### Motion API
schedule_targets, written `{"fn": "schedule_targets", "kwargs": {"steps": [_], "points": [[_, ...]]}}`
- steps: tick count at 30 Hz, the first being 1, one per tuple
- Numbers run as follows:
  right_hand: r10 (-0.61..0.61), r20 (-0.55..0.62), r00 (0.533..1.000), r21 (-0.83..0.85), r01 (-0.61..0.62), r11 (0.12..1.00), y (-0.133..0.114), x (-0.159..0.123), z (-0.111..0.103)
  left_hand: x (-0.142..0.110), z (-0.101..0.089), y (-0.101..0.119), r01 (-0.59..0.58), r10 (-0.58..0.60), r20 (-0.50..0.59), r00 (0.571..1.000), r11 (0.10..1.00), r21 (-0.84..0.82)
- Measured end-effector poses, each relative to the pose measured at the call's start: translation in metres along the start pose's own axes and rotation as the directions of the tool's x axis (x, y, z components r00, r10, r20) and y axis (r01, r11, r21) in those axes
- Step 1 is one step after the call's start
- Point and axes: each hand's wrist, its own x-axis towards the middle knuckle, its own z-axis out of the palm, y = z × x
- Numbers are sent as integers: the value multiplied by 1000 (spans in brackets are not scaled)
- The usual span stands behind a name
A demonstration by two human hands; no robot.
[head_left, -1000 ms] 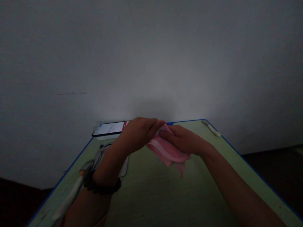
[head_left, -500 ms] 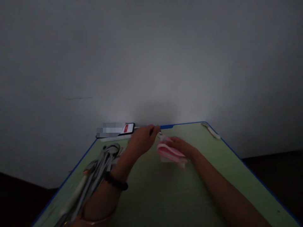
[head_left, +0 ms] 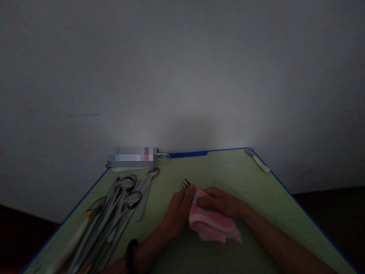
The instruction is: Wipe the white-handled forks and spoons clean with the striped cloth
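Note:
My left hand (head_left: 179, 208) grips a fork (head_left: 185, 185) near its head, with the metal tines sticking out past the thumb. The rest of the fork is hidden by my hands and a pink and white cloth (head_left: 212, 220). My right hand (head_left: 224, 201) is closed on the folded cloth, thumb on top, right beside my left hand. The cloth's loose folds hang down toward me. Both hands are over the middle of the green table (head_left: 228, 179).
On the left lies a pile of spoons and other metal cutlery (head_left: 114, 213), with one spoon (head_left: 152, 173) at its right side. A phone-like device (head_left: 134, 158), partly blurred out, rests at the back left with a white cable (head_left: 164, 156). A white-handled utensil (head_left: 258, 161) lies in the far right corner.
Both hands have come nearer to me and closer together. The fork's tines now show clearly above my left hand. The cloth has moved along with my right hand.

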Motion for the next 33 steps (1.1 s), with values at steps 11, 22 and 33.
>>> {"fn": "schedule_targets", "kwargs": {"steps": [11,22,33], "points": [[-96,-21,995,-321,84,943,-2,6,6,5,-8,5,122,-113,60,992,977,-177],[53,56,997,-221,-39,974,-3,-3,-42,19,-12,-14,210,-308,-208,928,896,-391],[88,16,996,-217,-82,973,-2,-2,-35,22,-14,-12,180,-225,-109,968,931,-317]]}}
